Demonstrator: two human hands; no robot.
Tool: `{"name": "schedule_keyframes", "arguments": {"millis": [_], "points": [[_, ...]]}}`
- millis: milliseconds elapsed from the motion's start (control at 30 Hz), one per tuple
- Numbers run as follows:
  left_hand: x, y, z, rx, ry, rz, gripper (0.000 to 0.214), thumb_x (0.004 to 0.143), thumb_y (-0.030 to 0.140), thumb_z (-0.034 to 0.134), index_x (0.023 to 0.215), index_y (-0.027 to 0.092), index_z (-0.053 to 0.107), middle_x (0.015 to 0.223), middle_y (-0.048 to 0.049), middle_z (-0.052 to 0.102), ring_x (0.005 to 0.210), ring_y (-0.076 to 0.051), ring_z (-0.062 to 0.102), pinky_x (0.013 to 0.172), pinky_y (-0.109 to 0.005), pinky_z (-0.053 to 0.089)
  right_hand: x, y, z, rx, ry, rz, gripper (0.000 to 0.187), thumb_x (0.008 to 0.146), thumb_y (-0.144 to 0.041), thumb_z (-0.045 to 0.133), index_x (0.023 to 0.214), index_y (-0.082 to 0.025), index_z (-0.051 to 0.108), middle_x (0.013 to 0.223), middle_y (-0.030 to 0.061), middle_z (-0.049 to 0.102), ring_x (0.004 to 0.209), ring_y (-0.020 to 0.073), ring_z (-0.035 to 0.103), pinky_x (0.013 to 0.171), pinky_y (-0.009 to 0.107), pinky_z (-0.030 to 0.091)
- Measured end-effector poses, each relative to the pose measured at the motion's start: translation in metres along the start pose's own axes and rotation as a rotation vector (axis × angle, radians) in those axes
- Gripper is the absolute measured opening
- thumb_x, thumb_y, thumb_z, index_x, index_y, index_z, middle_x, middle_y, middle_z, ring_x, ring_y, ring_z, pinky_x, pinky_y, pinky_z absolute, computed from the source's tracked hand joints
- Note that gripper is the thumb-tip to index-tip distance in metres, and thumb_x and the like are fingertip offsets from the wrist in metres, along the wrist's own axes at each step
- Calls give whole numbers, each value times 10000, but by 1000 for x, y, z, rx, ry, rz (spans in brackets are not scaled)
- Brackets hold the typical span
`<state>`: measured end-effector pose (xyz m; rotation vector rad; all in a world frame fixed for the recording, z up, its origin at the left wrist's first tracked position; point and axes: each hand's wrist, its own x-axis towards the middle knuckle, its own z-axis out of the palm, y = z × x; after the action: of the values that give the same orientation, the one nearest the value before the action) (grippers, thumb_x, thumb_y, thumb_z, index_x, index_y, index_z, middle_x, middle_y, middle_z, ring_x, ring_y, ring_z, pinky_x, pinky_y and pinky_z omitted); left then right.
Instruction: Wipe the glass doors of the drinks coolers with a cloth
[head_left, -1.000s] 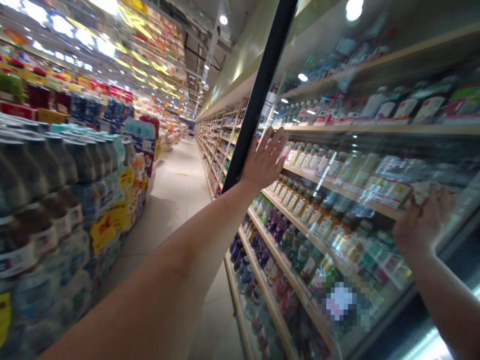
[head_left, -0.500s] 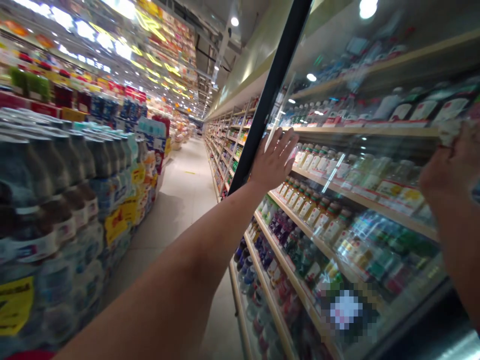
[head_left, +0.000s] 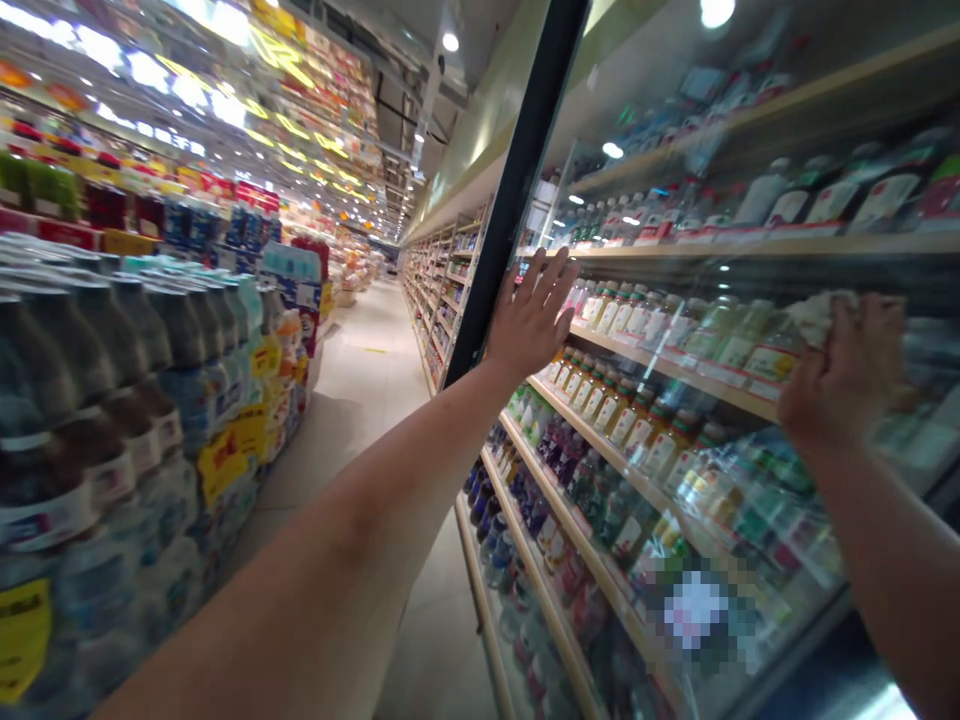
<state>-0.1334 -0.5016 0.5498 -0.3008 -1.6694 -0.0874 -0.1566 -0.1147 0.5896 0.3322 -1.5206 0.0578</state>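
Note:
A tall glass door (head_left: 637,215) with a dark frame (head_left: 517,180) fills the right side of the view, standing at an angle. My left hand (head_left: 529,318) lies flat on the glass beside that frame, fingers spread, holding nothing. Farther right, my right hand (head_left: 847,370) presses a crumpled whitish cloth (head_left: 821,316) against the pane. The fingers lie over part of the cloth, so its full size is hidden. Through the glass I see shelves with rows of bottles (head_left: 615,405), some with pale labels and amber contents.
Stacked packs of bottled drinks (head_left: 112,330) with yellow price signs (head_left: 232,450) stand on the left. A pale tiled aisle floor (head_left: 360,350) runs ahead between them and a long row of shelves (head_left: 442,280). Lights reflect in the glass.
My right hand has moved left and down across the glass with the cloth. My left hand stays spread at the same spot by the frame; the view has shifted slightly.

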Motion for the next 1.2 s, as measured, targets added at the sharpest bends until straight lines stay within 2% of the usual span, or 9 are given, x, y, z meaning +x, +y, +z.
{"name": "schedule_keyframes", "arguments": {"millis": [133,267,467,567,667,733,1000,1100,1200], "points": [[0,0,1,-11,-13,-3,543,1061,349,306,1576,181,341,1661,-58,292,1569,-269,169,1295,-499,122,-51,-31,-11,-2,-18,-97,705,847,-218,483,1550,-181,437,1594,117,416,1513,357,323,1224,556,327],[0,-2,3,-16,-6,-1,543,1064,351,293,1583,193,327,1662,-49,293,1575,-260,141,1298,-497,110,-55,-39,-12,11,-27,-192,628,923,-280,457,1543,-178,447,1571,128,450,1505,349,344,1218,541,344],[-1,-4,3,-5,-6,7,550,1072,381,275,1582,182,329,1659,-63,297,1573,-264,152,1298,-499,118,33,-36,3,-1,-105,-76,629,951,-346,363,1513,-80,460,1591,170,399,1535,366,259,1225,573,278],[-1,-4,5,6,3,8,553,1072,383,272,1583,180,328,1662,-64,288,1572,-260,157,1301,-497,113,81,-35,13,-8,-147,23,708,844,-234,444,1537,-93,415,1615,163,352,1538,372,230,1210,605,261],[-2,-6,9,18,5,14,554,1069,382,278,1582,177,333,1662,-64,288,1569,-264,170,1300,-498,119,98,-39,21,-19,-154,128,846,706,-162,492,1546,-110,402,1637,149,316,1541,389,211,1195,631,262],[-2,-7,12,20,10,11,552,1069,385,281,1582,185,332,1660,-59,293,1567,-262,178,1298,-499,124,86,-47,24,-18,-121,126,833,714,-175,487,1542,-112,416,1638,142,325,1541,389,219,1202,625,264],[-1,-7,13,-14,-16,-3,555,1072,380,244,1584,182,329,1665,-46,283,1571,-256,158,1301,-485,110,-23,-84,2,50,-99,-216,606,964,-277,433,1564,-194,406,1608,110,398,1536,334,279,1237,540,304],[-1,-6,11,-32,-35,-12,556,1068,382,247,1585,195,328,1669,-47,274,1576,-248,138,1306,-479,97,-25,-82,-4,45,-152,-263,603,967,-265,454,1565,-204,400,1594,123,419,1539,324,277,1239,524,310],[-1,-6,10,-48,-20,-7,558,1066,380,248,1581,186,336,1669,-59,271,1576,-253,137,1308,-491,93,-1,-76,-3,31,-180,-259,596,962,-275,443,1551,-195,420,1586,133,429,1540,324,273,1231,535,316]]}}
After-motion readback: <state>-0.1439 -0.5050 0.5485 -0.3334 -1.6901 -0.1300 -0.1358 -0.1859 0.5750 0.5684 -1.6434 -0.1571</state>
